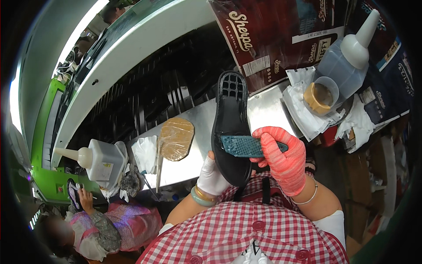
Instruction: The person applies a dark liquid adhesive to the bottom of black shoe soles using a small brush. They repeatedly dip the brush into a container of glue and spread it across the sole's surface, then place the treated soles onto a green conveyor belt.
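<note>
Rubbery black shoe sole looks light and a bit floppy, so I cup its near end from below in my white-gloved left hand, out over the metal bench. My red-gloved right hand is closed around a teal textured block, laid flat across the sole, wrist bent inward.

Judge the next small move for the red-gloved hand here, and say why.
Probably press the teal textured strip flat onto the black sole. The right hand holds the strip crosswise over the sole's middle, while the left hand grips the sole's near end from below, so it looks positioned but not visibly seated.
</note>
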`<state>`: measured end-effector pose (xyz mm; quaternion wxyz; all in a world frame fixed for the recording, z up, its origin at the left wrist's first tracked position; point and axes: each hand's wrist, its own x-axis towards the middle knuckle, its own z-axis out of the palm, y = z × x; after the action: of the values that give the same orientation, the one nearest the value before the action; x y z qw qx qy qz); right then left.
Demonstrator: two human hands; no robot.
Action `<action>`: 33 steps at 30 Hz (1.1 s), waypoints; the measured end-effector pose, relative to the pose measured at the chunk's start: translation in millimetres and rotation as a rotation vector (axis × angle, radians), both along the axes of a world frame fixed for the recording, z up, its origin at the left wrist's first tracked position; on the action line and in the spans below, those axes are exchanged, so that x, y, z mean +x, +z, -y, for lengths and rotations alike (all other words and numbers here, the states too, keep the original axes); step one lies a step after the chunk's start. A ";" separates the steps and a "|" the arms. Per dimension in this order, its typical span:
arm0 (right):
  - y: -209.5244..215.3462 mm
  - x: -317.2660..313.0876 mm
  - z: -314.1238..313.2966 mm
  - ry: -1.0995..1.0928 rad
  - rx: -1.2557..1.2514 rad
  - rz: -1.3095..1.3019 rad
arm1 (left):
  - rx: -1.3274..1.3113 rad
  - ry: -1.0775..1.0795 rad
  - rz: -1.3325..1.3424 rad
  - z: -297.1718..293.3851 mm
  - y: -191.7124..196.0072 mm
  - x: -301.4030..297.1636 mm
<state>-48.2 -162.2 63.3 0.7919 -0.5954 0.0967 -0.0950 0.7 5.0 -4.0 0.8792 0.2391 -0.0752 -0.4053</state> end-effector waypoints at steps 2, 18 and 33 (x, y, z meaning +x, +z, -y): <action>1.8 -1.6 -0.7 0.016 0.014 -0.040 | -0.001 0.004 0.013 -0.4 -2.4 3.3; -7.5 -11.1 -11.5 0.112 -0.074 -0.070 | 0.073 0.205 -0.115 -1.2 -2.7 5.9; 4.4 12.7 -14.1 0.517 -0.310 -0.038 | -0.219 0.000 -0.397 -24.3 -18.6 15.2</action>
<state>-35.5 -148.1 67.7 0.6877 -0.7156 -0.0589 0.1074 15.9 29.3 -22.7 0.8973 0.0580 0.0556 -0.4340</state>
